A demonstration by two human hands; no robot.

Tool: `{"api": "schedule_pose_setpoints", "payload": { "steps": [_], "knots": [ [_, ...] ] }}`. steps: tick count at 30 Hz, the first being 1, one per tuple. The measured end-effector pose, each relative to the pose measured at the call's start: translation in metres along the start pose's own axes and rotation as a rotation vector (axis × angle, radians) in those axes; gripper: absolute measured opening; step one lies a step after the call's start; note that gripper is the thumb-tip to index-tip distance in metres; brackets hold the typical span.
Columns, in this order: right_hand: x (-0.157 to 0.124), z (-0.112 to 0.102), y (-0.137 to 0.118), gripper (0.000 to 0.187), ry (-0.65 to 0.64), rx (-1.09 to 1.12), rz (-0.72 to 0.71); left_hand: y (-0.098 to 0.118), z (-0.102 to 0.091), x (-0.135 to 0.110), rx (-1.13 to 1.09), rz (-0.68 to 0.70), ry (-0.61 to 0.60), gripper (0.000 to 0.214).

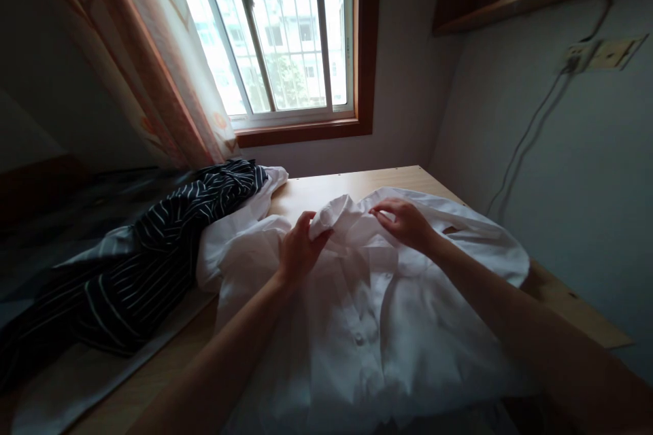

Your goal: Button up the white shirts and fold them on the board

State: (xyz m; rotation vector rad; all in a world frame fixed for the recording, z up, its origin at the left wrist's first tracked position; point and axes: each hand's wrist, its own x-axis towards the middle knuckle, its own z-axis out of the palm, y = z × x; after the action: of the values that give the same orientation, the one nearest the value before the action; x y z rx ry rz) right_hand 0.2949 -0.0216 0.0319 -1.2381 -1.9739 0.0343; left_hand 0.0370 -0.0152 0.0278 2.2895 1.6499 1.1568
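A white button-up shirt [367, 326] lies spread on a light wooden table [326, 187], collar away from me. My left hand [297, 249] is closed on a bunched fold of the collar at its left side. My right hand [405, 221] pinches the collar's right side between fingers and thumb. Both hands sit at the top middle of the shirt, a short gap apart. Buttons run down the shirt's front below my hands.
A dark striped garment [153, 251] lies heaped on the table's left over another white cloth [229, 224]. A window [286, 34] with a patterned curtain [168, 61] is behind. The wall on the right carries a socket with a cable [530, 129].
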Motion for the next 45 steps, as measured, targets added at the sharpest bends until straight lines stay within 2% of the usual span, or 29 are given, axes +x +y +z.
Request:
{"api": "schedule_pose_setpoints", "payload": {
  "steps": [3,6,10,12,14,16,21,23,25,27,31,33,36,37,38,40,41,43,45],
  "knots": [
    [0.019,-0.005,0.034,0.028,-0.046,-0.179,0.064,0.000,-0.002,0.000,0.013,0.009,0.016,0.029],
    [0.029,0.001,0.061,0.042,-0.114,-0.372,0.184,0.000,-0.004,-0.001,0.012,0.042,0.039,0.028],
    [0.033,0.006,0.083,0.052,-0.120,-0.538,0.396,-0.002,-0.010,0.000,0.007,0.075,0.086,0.028],
    [0.032,0.002,0.091,0.047,-0.130,-0.535,0.502,-0.004,-0.014,0.002,-0.009,0.074,0.125,0.028],
    [0.028,-0.006,0.099,0.034,-0.116,-0.448,0.561,-0.007,-0.016,0.005,-0.033,0.057,0.164,0.028],
    [0.024,-0.017,0.106,0.028,-0.047,-0.268,0.563,-0.012,-0.018,0.009,-0.056,0.034,0.184,0.027],
    [0.013,-0.056,0.112,0.041,0.203,0.298,0.666,-0.020,-0.021,0.015,-0.075,-0.002,0.185,0.025],
    [0.010,-0.074,0.111,0.046,0.221,0.422,0.696,-0.020,-0.022,0.017,-0.076,0.000,0.185,0.024],
    [0.005,-0.092,0.108,0.051,0.198,0.445,0.684,-0.018,-0.024,0.017,-0.085,-0.002,0.186,0.024],
    [-0.001,-0.109,0.106,0.055,0.165,0.363,0.655,-0.015,-0.025,0.017,-0.104,-0.012,0.191,0.024],
    [-0.016,-0.132,0.108,0.049,0.047,-0.029,0.619,-0.005,-0.022,0.012,-0.169,-0.002,0.198,0.022],
    [-0.021,-0.134,0.111,0.039,-0.141,-0.190,0.671,-0.002,-0.017,0.007,-0.177,0.031,0.174,0.022],
    [-0.022,-0.127,0.110,0.017,-0.505,-0.324,0.760,-0.001,-0.009,0.000,-0.154,0.117,0.104,0.020],
    [-0.019,-0.122,0.105,0.013,-0.549,-0.362,0.740,-0.001,-0.007,-0.002,-0.149,0.144,0.084,0.019],
    [-0.016,-0.116,0.099,0.019,-0.531,-0.396,0.685,-0.002,-0.006,-0.004,-0.143,0.163,0.069,0.019],
    [-0.007,-0.102,0.079,0.034,-0.355,-0.422,0.464,-0.004,-0.005,-0.005,-0.130,0.178,0.062,0.018],
    [-0.002,-0.094,0.066,0.037,-0.273,-0.382,0.327,-0.004,-0.004,-0.005,-0.123,0.183,0.066,0.018],
    [0.006,-0.078,0.039,0.032,-0.202,-0.207,0.078,-0.005,-0.004,-0.005,-0.115,0.198,0.080,0.017],
    [0.011,-0.063,0.016,0.029,-0.159,-0.083,-0.049,-0.005,-0.004,-0.005,-0.117,0.221,0.100,0.016]
  ]
}}
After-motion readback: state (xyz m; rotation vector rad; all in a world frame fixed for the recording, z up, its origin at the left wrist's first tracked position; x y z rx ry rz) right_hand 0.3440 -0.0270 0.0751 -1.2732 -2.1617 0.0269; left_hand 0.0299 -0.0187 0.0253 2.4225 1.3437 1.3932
